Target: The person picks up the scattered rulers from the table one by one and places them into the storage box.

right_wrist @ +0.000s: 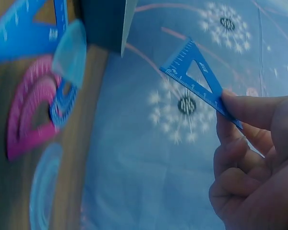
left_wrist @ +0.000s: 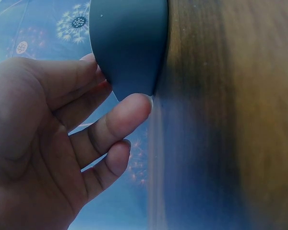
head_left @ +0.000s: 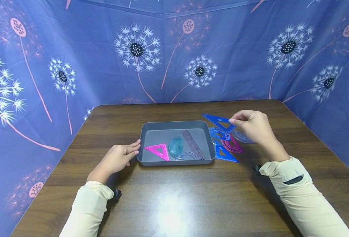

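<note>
The right hand pinches a blue triangle near one corner, so it could swivel; the left hand, fingers extended, might nudge the tray.

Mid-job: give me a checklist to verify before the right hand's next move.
1. Right hand pinching a blue set square: ok.
2. Held piece clear of the others: ok, per the right wrist view.
3. Left hand touching the left end of the tray: ok.
4. Left hand's hold firm: cannot tell.
5. Bare floor inside tray: ok, beyond the pink set square.
6. Pieces beside tray separated: not ok; blue protractor overlaps pink protractor.
</note>
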`<state>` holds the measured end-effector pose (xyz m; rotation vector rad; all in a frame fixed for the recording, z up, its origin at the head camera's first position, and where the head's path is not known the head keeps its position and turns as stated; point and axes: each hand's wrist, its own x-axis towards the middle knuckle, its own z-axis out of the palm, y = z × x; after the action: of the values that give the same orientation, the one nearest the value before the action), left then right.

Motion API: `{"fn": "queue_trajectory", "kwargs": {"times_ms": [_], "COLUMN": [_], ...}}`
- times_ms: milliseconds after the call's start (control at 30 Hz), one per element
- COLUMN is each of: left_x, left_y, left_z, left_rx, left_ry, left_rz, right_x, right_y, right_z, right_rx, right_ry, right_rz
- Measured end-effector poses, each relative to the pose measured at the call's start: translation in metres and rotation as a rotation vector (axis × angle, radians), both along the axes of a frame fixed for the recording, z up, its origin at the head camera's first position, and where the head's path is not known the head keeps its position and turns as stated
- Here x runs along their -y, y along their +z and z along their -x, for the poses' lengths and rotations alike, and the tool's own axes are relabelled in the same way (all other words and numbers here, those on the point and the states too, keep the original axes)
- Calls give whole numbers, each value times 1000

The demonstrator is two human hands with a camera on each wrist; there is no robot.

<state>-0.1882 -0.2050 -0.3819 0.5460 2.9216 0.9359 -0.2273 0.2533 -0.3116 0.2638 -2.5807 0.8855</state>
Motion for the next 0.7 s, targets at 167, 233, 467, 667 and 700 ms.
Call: {"fn": "queue_trajectory", "kwargs": {"times_ms": [167,233,467,667,700], "left_x": [0,0,0,0,0], "left_y": [0,0,0,0,0], "left_z": [0,0,0,0,0], "left_rx": [0,0,9,17,19], "left_ry": [1,0,0,6,7], "left_rz": [-3,-3,-9,-6,-7], "right_x": [17,23,40,49,50], "right_y": [-11,-16,-35,-46,-47], "right_z": [0,0,1,0,0], "right_rx": [32,53,131,207,219], "right_ry": [80,108,169,225,237], "right_rz": [17,20,4,-6,-10]}}
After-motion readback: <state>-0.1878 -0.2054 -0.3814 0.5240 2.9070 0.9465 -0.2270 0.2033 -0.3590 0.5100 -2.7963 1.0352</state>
